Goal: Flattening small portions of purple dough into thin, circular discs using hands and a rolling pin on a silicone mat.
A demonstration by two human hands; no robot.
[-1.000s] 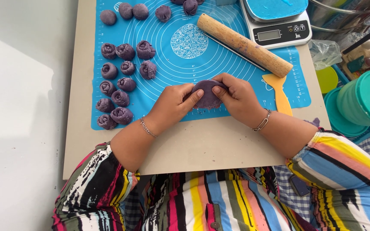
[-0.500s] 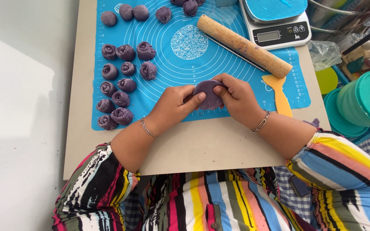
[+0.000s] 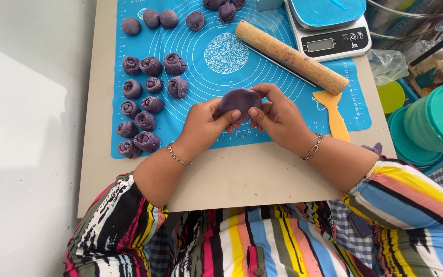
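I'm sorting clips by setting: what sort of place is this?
Probably a home baking spot: a blue silicone mat, wooden rolling pin and kitchen scale sit on a small table, while both hands shape purple dough.

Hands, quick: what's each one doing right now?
Left hand: closed on the flattened round purple dough disc, thumb on its lower edge.
Right hand: closed on the same disc's right edge.

Grey rectangular scale screen (image 3: 320, 45), top right
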